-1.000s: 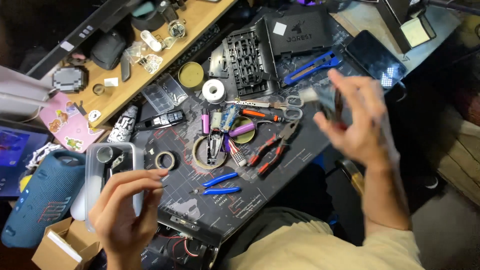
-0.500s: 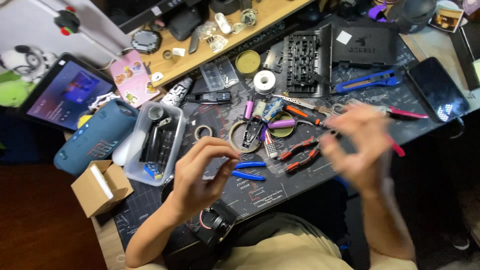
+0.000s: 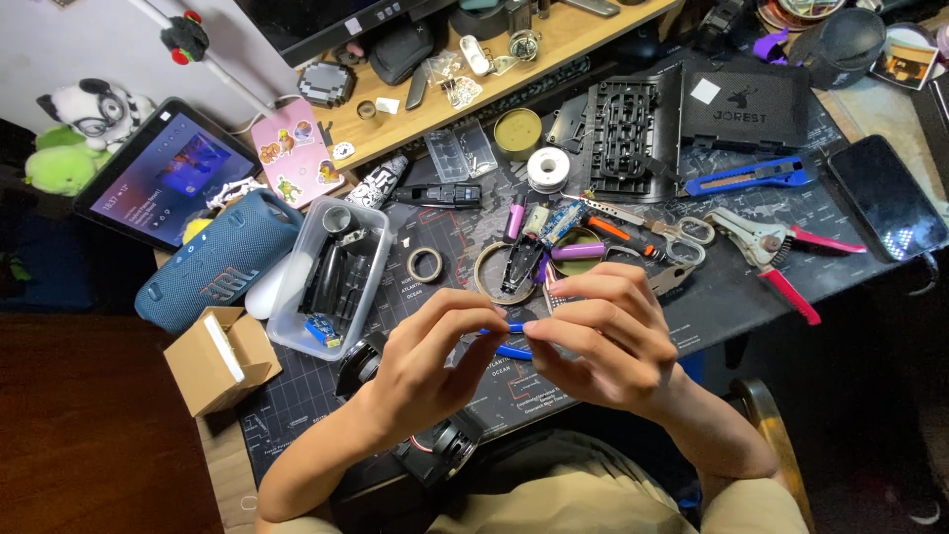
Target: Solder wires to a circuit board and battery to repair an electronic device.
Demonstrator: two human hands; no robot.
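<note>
Mostly hidden, blue tool (image 3: 513,338) between left hand (image 3: 435,361), right hand (image 3: 603,336).

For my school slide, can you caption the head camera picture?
Left hand and right hand meet over blue-handled tool on a cluttered mat.

Glossy blue plastic tool handles (image 3: 514,349) on a matt printed desk mat (image 3: 465,237).

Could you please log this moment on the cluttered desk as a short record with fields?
left hand: fingertips pinched at a small blue-handled tool
right hand: fingertips meeting the left's; what they grip is hidden
near left: clear plastic tray of parts, small tape roll
near right: red-handled pliers
surface: dark printed desk mat
</note>
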